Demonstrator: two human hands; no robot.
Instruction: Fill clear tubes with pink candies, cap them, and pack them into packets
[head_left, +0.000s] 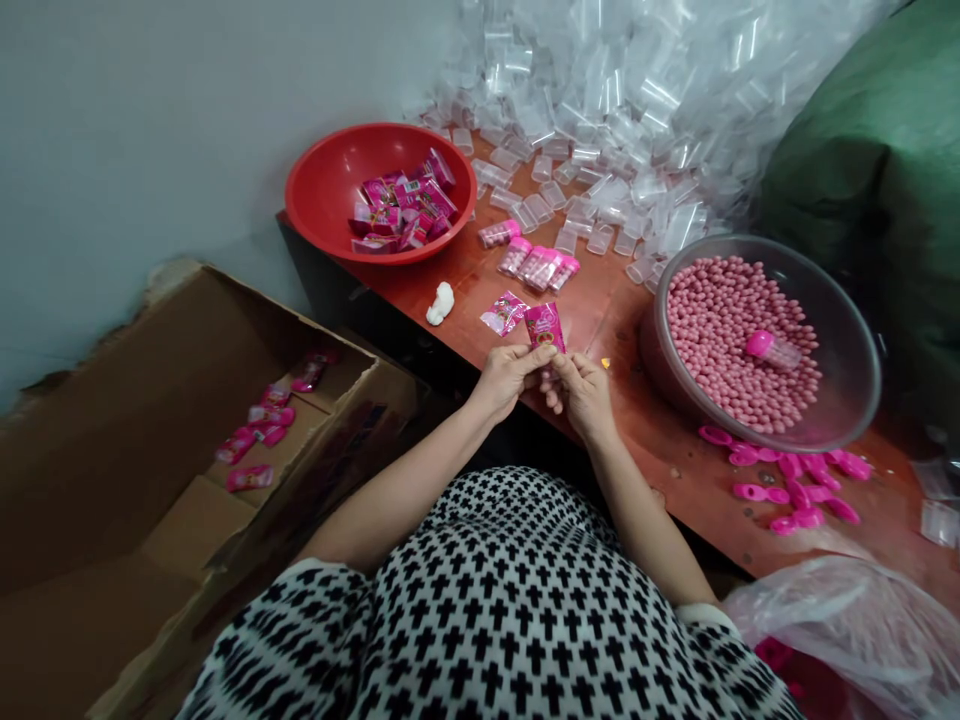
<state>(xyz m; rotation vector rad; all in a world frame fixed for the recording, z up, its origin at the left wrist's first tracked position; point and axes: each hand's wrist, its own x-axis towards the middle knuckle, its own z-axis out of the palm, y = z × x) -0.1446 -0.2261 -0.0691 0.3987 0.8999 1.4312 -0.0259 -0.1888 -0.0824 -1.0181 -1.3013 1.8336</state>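
pink packet: small and glossy, a printed pink packet [544, 325] with a darker, multicoloured picture low on its front; the print is too small to read. it stands up from the fingertips, its lower part mostly covered.
packet's place: above the near edge of the table [607, 310], between both hands, just beside a flat wrapper [504, 313] in pink and white.
left hand: the left hand [504, 382] pinches the packet's lower left, thumb on the front.
right hand: the right hand [587, 393] grips the lower right, thumb and forefinger closed on it.
tabletop: reddish-orange, worn and marked, with a white lump [440, 303] and a row of pink-capped filled tubes [540, 268].
red bowl: the red bowl [322, 200] at the far left corner holds more pink packets [412, 205].
grey bowl: the grey bowl [859, 370] on the right holds pink balls [739, 340], a capped tube [772, 350] lying on them; loose pink caps [806, 480] lie in front.
back of table: a high heap of clear tubes [645, 110], a bulging green sack [862, 130] to its right.
room: plain grey-blue wall [187, 100]; on the left, an open cardboard box [90, 480] with several pink pieces [250, 478] inside.
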